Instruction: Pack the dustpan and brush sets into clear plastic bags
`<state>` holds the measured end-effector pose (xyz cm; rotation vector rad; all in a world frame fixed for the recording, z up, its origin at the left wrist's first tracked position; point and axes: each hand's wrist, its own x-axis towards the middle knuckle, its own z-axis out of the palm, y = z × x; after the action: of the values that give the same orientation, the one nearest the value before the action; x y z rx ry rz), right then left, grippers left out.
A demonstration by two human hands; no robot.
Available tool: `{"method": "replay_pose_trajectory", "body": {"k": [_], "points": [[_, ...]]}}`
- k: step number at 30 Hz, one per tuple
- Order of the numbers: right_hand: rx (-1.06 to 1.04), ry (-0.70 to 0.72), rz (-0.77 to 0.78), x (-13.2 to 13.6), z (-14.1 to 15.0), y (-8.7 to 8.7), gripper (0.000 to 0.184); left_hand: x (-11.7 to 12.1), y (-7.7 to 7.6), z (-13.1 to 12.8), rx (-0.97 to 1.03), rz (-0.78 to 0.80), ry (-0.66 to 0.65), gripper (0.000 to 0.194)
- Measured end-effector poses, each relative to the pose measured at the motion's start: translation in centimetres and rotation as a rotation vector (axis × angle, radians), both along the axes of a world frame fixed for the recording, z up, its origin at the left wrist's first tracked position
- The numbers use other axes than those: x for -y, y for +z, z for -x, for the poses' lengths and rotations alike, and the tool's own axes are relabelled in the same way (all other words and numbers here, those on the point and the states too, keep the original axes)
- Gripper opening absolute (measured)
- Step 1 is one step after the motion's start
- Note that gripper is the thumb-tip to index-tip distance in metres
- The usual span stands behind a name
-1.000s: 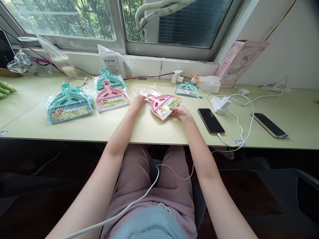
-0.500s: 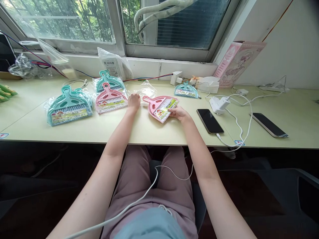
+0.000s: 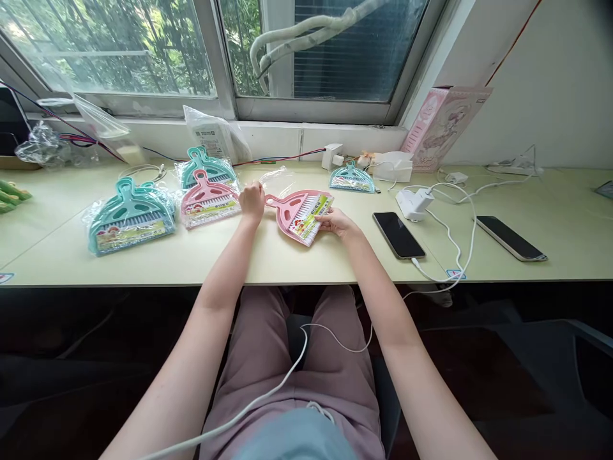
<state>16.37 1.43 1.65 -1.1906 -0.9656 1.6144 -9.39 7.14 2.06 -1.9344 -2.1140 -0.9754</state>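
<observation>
Between my hands is a pink dustpan-and-brush set (image 3: 293,214) with a yellow-green label, tilted, its handle toward my left hand. My right hand (image 3: 335,222) pinches it at the labelled brush edge. My left hand (image 3: 251,200) is a fist by the handle's tip, and a crumpled clear plastic bag (image 3: 282,181) spreads from behind it. What lies inside the fist is partly hidden. Left of that hand lies a bagged pink dustpan set (image 3: 211,203), with a bagged teal set (image 3: 204,167) behind it. Further left are stacked teal sets (image 3: 131,217) in plastic.
A small teal dustpan set (image 3: 353,177) lies at the back. On the right are a phone (image 3: 398,234) on a charging cable, a white charger (image 3: 416,202), another phone (image 3: 510,238) and a pink box (image 3: 443,128). A white cable (image 3: 287,374) crosses my lap.
The view has shifted slightly. The pink set's handle now sits closer to my left fist, and the clear bag shows less spread out. Both hands keep their closed shape.
</observation>
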Motion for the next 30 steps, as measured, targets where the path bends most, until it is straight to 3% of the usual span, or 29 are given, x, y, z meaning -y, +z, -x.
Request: {"method": "replay_pose_trajectory", "body": {"k": [9, 19, 30], "points": [[-0.076, -0.087, -0.065, -0.6, -0.3, -0.1, 0.024, 1.6, 0.5, -2.5, -0.101, -0.149, -0.237, 0.034], [-0.225, -0.236, -0.139, -0.4, -0.3, 0.4, 0.024, 2.7, 1.5, -3.7, -0.117, -0.328, -0.392, 0.032], [-0.192, -0.205, -0.155, -1.0, -0.7, 0.0, 0.023, 3.4, 2.2, -4.3, -0.071, -0.364, -0.424, 0.029]]}}
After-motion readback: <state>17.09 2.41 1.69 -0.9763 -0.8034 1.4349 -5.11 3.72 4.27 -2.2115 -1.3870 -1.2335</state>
